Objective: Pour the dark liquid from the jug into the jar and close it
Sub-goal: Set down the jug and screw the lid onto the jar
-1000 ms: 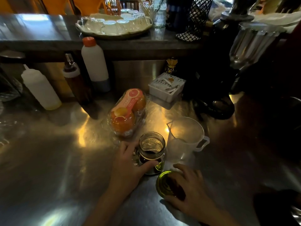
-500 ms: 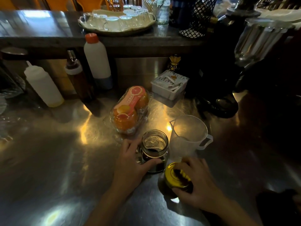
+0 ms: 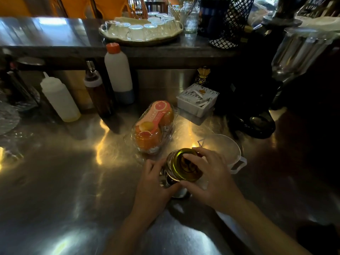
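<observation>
Your left hand (image 3: pixel 153 186) curls from the left, thumb forward, fingers wrapped in a closed grip. Your right hand (image 3: pixel 211 179) is arched over from the right, fingers spread and bent down, thumb underneath, also closed. Both forearms enter from the lower edge, converging.

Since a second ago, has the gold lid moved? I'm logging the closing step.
Yes. The gold lid went from the counter up onto the jar, toward the jug.

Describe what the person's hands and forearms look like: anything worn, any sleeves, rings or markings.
Both forearms are bare as far as the picture shows, with no sleeve, watch or bracelet in view. The left hand wears no glove or ring that I can make out. The right hand is also ungloved; a faint glint on one finger could be a ring, but it is too dim to tell.
</observation>
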The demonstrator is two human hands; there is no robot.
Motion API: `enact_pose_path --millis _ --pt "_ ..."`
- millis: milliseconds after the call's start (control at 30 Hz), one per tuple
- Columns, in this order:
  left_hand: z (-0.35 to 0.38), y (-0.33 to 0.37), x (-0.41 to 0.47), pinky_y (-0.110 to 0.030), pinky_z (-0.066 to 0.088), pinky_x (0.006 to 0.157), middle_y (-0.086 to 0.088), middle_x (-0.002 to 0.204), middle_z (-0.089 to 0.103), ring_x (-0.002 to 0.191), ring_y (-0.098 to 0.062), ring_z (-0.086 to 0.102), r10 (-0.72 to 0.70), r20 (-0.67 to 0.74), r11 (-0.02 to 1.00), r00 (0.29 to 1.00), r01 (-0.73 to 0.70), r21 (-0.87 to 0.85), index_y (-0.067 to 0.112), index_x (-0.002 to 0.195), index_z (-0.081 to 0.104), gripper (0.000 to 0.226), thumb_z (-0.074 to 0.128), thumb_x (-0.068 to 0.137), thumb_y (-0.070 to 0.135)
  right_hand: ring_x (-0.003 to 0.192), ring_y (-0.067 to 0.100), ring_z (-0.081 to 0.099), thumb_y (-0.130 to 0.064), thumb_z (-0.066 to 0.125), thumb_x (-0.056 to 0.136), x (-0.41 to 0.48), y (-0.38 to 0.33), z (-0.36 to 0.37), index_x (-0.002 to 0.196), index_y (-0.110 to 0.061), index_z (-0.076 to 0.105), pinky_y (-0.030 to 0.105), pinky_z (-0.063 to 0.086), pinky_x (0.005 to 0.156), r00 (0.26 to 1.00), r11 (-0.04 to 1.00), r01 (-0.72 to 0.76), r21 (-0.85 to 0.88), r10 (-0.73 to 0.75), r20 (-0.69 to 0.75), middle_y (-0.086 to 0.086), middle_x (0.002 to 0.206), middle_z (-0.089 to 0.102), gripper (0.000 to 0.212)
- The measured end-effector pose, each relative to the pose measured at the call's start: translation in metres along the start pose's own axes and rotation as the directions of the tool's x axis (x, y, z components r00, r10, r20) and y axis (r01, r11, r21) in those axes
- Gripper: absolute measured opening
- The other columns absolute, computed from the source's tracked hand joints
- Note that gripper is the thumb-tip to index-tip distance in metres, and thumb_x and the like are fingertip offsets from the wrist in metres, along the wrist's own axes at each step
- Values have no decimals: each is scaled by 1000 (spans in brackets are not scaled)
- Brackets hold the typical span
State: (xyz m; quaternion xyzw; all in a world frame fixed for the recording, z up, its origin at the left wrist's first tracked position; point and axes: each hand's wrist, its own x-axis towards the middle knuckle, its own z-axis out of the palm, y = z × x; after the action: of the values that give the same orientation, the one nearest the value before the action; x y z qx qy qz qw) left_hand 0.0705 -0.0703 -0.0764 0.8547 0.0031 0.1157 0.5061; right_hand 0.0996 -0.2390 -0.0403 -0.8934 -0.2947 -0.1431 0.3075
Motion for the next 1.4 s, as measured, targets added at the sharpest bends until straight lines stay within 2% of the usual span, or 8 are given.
enact_pose_path --millis 267,533,667,833,1100,1233,1333,1400 --pt "3 -7 0 4 33 77 22 103 41 100 16 41 3 9 1000 1000 -3 20 27 120 53 64 79 63 41 105 20 47 -51 56 73 15 2 5 120 -15 56 26 27 88 992 998 33 -48 -27 122 10 117 57 59" --pt "5 -6 1 4 32 78 20 107 45 101 18 41 4 0 999 1000 -4 -32 35 116 53 66 78 57 53 96 15 50 -52 55 66 41 9 -12 118 -20 53 25 25 86 942 982 164 -97 -127 310 5 106 60 61" --pt "7 -13 3 -11 42 81 21 109 43 105 9 45 -5 -17 999 1000 4 -38 41 117 50 70 83 56 47 93 6 39 -48 64 67 60 13 -25 123 -28 49 12 21 78 891 962 248 -118 -179 417 2 107 57 61" --pt "9 -18 4 3 36 82 29 118 39 110 14 40 19 -3 999 1000 -19 -39 36 121 51 77 83 53 51 97 4 40 -41 70 71 73 18 -36 128 -33 44 5 21 75 810 954 293 -67 -210 548 -3 116 51 63" --pt "8 -18 6 -6 38 79 25 114 42 109 11 41 3 26 1000 1000 -3 -17 36 118 51 74 83 53 49 93 -11 20 -43 74 66 73 10 -40 125 -35 46 -2 27 70 781 908 406 -103 -286 556 -5 117 56 66" --pt "9 -18 6 -9 43 76 32 110 38 103 13 43 3 16 1000 1000 -3 -28 45 114 48 71 81 51 52 90 -13 18 -41 75 66 75 7 -38 125 -31 47 -8 2 83 740 896 436 -87 -302 601 -3 118 56 66" --pt "10 -19 6 -29 51 84 29 108 41 103 6 47 -20 23 997 1000 21 -69 46 111 51 69 83 50 50 88 -13 20 -44 72 68 77 8 -37 127 -36 42 -7 14 80 730 905 419 -79 -283 622 -6 122 51 67" --pt "10 -20 6 -30 51 85 29 109 41 103 6 48 -3 22 998 1000 5 -64 51 112 48 70 81 50 53 89 -10 22 -45 71 68 79 9 -37 129 -40 38 -3 25 71 714 909 408 -81 -263 649 -7 124 49 70"
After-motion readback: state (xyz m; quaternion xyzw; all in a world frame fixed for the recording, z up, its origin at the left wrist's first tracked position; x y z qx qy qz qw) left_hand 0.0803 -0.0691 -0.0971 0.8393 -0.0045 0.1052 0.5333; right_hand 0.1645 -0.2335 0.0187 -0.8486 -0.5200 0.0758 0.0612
